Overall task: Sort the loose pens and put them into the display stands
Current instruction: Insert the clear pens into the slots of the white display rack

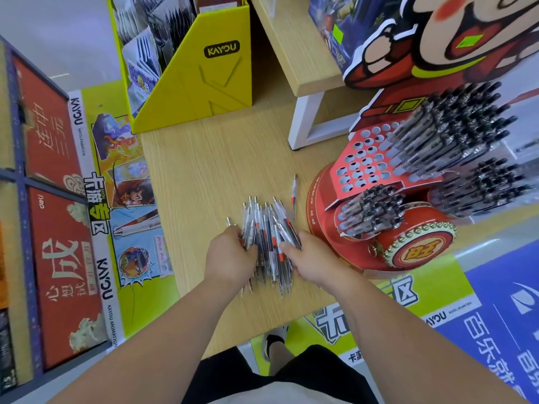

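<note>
Okay, left hand [230, 255] and right hand [309, 257] close in on a bundle of pens [267, 228] from either side; left fingers curl round the bundle's left edge, right fingers and thumb curl round its right edge; both hands grip the pens; the bundle lies on the wooden surface [204, 170], tips fanned out away from the person, lower ends poking out near the wrists; pens look clear-bodied with red and dark parts; exact count cannot be told; a single pen [294, 193] lies apart on the surface, just beyond the bundle's right side, between it and the display stand [319, 208]; the stand is red, drum-shaped, on the surface right of the hands, with a tilted panel of round holes, many on its left part unfilled; dark-capped pens [443, 132] fill the panel's right part; a second cluster [370, 211] sits lower at the front, a third [481, 185] at far right; yellow box [204, 83] marked KAYOU stands at the far left of the surface, holding card packs; a raised shelf [294, 48] with a white leg stands behind the stand; printed banners hang along the left and near edges.
</note>
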Action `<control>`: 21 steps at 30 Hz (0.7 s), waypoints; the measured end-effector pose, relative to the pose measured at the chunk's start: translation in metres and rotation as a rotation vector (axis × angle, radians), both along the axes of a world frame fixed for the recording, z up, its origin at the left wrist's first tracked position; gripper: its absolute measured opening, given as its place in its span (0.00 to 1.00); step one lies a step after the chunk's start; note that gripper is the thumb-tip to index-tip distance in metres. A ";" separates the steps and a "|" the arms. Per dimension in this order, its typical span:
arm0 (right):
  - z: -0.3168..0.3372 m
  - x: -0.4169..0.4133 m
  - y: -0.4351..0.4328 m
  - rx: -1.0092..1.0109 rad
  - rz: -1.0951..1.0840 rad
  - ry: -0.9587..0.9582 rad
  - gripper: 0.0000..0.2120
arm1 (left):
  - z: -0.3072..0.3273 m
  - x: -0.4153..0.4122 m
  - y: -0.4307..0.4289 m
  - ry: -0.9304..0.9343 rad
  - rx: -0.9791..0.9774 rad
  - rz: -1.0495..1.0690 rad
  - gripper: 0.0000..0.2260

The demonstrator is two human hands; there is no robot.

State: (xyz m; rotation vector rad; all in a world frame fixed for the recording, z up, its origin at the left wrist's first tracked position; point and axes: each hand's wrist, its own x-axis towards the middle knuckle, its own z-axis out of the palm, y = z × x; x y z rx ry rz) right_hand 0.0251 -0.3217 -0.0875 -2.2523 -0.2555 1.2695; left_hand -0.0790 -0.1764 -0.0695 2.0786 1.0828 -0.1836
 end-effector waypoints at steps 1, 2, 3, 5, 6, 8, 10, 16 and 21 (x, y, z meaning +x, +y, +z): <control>-0.001 0.000 -0.001 0.005 -0.003 -0.022 0.27 | -0.001 0.000 0.001 0.005 0.008 -0.011 0.04; -0.002 0.000 -0.002 0.005 -0.003 -0.036 0.27 | -0.003 0.001 0.001 0.004 0.003 -0.018 0.04; -0.002 -0.001 -0.001 0.009 -0.007 -0.040 0.26 | -0.003 0.001 0.001 0.000 -0.018 -0.015 0.04; 0.002 -0.001 0.000 0.023 -0.023 -0.012 0.23 | -0.002 0.002 0.001 -0.026 -0.092 0.022 0.03; 0.005 -0.002 0.001 0.049 -0.050 0.024 0.19 | -0.001 0.003 0.001 -0.048 -0.148 0.062 0.03; 0.017 -0.004 0.001 0.122 -0.115 0.119 0.08 | 0.005 0.004 -0.001 -0.101 -0.316 0.180 0.04; 0.029 -0.005 0.001 0.177 -0.116 0.113 0.07 | 0.012 0.004 -0.001 -0.157 -0.473 0.299 0.02; 0.052 -0.015 0.018 0.231 0.002 -0.080 0.06 | 0.029 0.004 -0.005 -0.386 -0.849 0.498 0.13; 0.063 -0.036 0.034 0.229 0.219 -0.318 0.16 | 0.040 0.010 -0.015 -0.466 -1.066 0.581 0.13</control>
